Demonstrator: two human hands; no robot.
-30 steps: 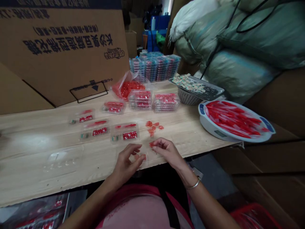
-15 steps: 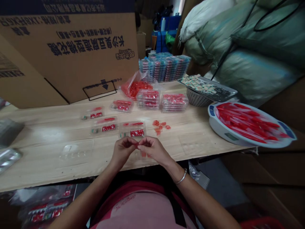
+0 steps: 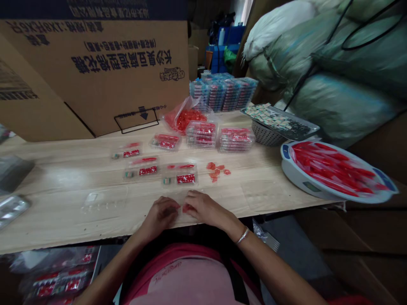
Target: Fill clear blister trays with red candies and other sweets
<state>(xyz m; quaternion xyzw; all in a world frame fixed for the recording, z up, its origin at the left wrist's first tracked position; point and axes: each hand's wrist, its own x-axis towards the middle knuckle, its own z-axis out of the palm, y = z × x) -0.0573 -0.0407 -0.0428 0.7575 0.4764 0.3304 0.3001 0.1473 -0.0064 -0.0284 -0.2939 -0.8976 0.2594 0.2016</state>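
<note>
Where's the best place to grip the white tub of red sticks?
Probably by the blue handles at its two opposite ends, coming from above on either side: the white tub is wide and shallow, and the red sticks fill its middle, leaving those rim ends free.

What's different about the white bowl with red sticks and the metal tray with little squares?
The white bowl is round with blue handles, while the metal tray is long and grey. The bowl holds long red sticks, but the tray holds small pale squares. The bowl has a small screen on its front, and the tray rests tilted on a grey basket. Both hold many pieces and sit near the right end of the table.
</note>
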